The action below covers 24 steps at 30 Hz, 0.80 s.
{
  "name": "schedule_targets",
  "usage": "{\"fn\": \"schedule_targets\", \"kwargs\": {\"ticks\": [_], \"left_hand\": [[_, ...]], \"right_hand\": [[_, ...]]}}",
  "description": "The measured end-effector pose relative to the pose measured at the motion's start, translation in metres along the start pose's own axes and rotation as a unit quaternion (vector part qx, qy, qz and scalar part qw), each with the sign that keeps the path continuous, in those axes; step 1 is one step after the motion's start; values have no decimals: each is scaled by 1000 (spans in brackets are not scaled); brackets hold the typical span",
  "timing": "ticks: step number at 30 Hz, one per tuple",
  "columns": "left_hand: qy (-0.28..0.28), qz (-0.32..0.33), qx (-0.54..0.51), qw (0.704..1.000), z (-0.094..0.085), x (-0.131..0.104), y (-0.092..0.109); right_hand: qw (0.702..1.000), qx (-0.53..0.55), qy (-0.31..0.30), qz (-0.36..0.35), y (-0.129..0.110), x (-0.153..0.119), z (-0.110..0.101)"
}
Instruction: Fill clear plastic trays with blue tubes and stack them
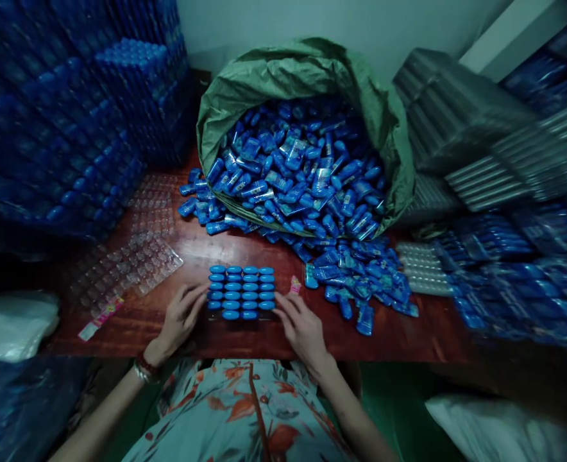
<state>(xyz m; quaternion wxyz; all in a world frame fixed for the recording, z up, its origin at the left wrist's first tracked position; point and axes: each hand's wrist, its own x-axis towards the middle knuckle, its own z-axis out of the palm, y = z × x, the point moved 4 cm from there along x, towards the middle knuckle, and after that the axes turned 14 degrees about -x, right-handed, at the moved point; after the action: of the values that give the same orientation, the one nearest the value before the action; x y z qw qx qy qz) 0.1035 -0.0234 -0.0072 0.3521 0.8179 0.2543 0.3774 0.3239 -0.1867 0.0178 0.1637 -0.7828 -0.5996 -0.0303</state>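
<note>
Block of blue packs (234, 296) lies in front of the green sack (283, 70) — left hand (180, 317) and right hand (303, 327) at its opposite ends, fingers curved, whether pinching I can't tell; uneven squeezing could buckle its rows.

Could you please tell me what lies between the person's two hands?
In the head view, a block of blue packs, set in rows, lies between the left hand and the right hand.
</note>
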Motion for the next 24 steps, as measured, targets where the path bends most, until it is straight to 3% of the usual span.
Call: {"fn": "schedule_targets", "kwargs": {"ticks": [3, 5, 8, 11, 15, 19, 22, 24], "left_hand": [[34, -46, -4, 998, -6, 35, -22], [44, -75, -1, 996, -6, 60, -42], [51, -102, -3, 993, 0, 95, -70], [37, -97, 21, 994, 10, 120, -86], [13, -84, 67, 994, 20, 132, -95], [-24, -85, 125, 988, 26, 136, -95], [-71, -99, 190, 974, 32, 142, -92], [-85, -111, 207, 968, 34, 146, -90]], "right_hand": [[984, -5, 113, 137, 52, -2, -15], [971, -66, 137, 183, 85, 2, -21], [969, -190, 58, 150, 109, 16, -16], [958, -268, -37, 91, 106, 27, 0], [953, -290, -60, 57, 96, 32, 13], [975, -212, -22, 62, 101, 34, 11], [986, -44, 68, 145, 99, 32, 1], [963, 111, 102, 222, 90, 28, -1]]}}
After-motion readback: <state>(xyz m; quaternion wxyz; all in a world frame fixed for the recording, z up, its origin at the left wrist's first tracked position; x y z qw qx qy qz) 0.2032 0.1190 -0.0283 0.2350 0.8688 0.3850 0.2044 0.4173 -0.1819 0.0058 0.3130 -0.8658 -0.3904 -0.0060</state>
